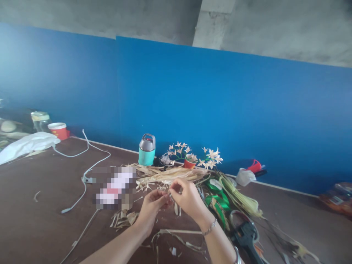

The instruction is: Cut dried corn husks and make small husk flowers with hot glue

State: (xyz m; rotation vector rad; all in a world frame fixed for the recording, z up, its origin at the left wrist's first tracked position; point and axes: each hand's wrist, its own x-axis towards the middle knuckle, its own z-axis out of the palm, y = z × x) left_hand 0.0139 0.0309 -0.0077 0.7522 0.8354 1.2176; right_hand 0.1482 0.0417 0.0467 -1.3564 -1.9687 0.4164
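Note:
My left hand (155, 206) and my right hand (188, 198) meet over the brown table, fingertips pinched close together. Between them is something small and pale, too blurred to name. Just beyond my hands lies a heap of dried, straw-coloured husk strips (176, 175). Pale flowers on green stems (211, 158) stand behind it, by a red paper cup (189, 161). To the right of my right hand are a coil of green ribbon (220, 201) and a bundle of pale green husk strips (239, 196). Loose husk scraps (125, 219) lie left of my left hand.
A turquoise flask (146, 150) stands against the blue partition (220, 102). White cables (84, 183) run across the table at left, past a blurred-out phone-like object (115, 189). A black-handled tool (246, 236) lies near my right forearm. A red-and-white cup (59, 131) stands far left.

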